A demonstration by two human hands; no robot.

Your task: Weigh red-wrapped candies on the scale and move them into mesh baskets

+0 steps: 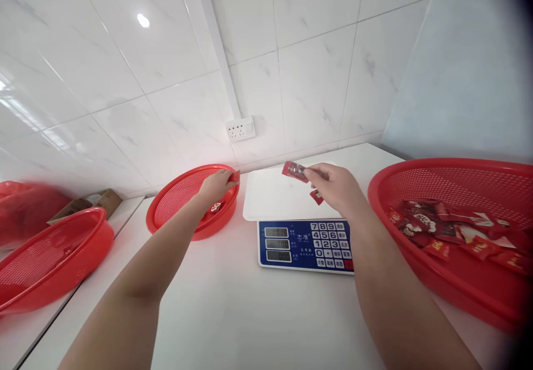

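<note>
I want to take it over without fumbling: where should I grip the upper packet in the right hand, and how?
Probably by its free left end, coming from the left. The upper packet juts out there beyond the right hand, which pinches its other end; it looks flat, so pinch across its faces.

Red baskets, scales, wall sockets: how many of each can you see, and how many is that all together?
Red plastic baskets: 3
Digital weighing scale: 1
Wall socket: 1
Total: 5
</note>
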